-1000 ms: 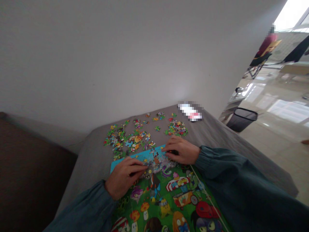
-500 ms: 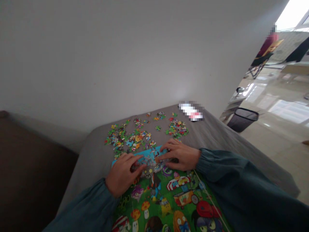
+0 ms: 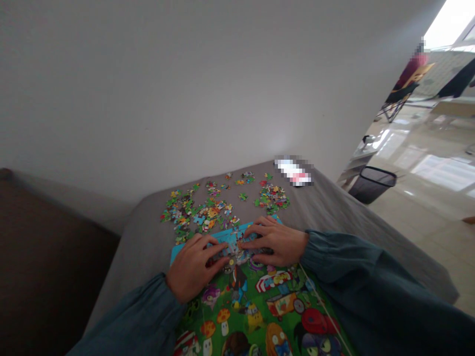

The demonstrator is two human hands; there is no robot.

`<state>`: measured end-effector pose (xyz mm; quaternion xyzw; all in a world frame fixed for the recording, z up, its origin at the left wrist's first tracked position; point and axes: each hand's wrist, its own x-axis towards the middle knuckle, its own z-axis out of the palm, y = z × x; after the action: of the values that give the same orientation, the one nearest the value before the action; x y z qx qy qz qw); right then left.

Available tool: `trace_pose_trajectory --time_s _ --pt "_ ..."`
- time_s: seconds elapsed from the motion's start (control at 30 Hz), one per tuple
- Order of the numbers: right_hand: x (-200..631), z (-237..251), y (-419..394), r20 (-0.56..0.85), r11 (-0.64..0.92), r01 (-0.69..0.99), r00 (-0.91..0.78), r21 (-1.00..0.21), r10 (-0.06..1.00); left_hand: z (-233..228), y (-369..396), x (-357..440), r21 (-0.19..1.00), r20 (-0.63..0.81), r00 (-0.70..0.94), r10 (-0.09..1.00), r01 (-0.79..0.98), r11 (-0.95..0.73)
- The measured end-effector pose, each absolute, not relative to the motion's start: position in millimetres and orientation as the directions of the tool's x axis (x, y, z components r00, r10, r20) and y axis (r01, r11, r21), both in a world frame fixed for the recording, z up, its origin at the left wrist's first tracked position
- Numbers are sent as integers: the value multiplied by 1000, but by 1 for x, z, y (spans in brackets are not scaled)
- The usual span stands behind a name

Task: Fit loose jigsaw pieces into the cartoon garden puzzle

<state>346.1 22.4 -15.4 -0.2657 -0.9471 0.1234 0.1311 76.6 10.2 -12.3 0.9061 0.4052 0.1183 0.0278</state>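
Both hands press flat with fingers spread, neither grip closed around anything. Left hand (image 3: pixel 193 269) lies on the assembled jigsaw puzzle (image 3: pixel 260 306) at about 9 o'clock of the blue strip along the puzzle's far edge; right hand (image 3: pixel 272 242) lies at 3 o'clock of that strip, and the fingertips of the two nearly meet over it. Whether a single piece sits under the fingertips cannot be told. Puzzle rests on the grey-covered table (image 3: pixel 144 247), reaching toward the camera. Loose pieces (image 3: pixel 202 212) are scattered at 12 o'clock of the hands, with a second small cluster (image 3: pixel 272 198) near 1 o'clock. A black bin (image 3: pixel 372 184) stands on the floor at 2 o'clock.
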Motion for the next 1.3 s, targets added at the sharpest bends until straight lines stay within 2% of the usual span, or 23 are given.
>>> trace_pose_trajectory --time_s 0.3,0.53,0.9,1.1,1.3 --pt "346 -12 22 175 826 472 -825 -309 537 -9 5 75 17 220 759 613 625 -780" --pt "346 -13 22 172 823 476 -823 -311 541 -11 7 75 -85 255 729 635 671 -737" --pt "345 -13 21 152 825 477 -831 -302 535 -9 4 80 -55 310 781 542 584 -810" --pt "345 -12 21 155 826 475 -831 -303 534 -9 3 80 -42 218 765 605 627 -778" --pt "344 -12 19 161 827 482 -827 -290 539 -9 -1 84 -54 207 753 625 647 -761"
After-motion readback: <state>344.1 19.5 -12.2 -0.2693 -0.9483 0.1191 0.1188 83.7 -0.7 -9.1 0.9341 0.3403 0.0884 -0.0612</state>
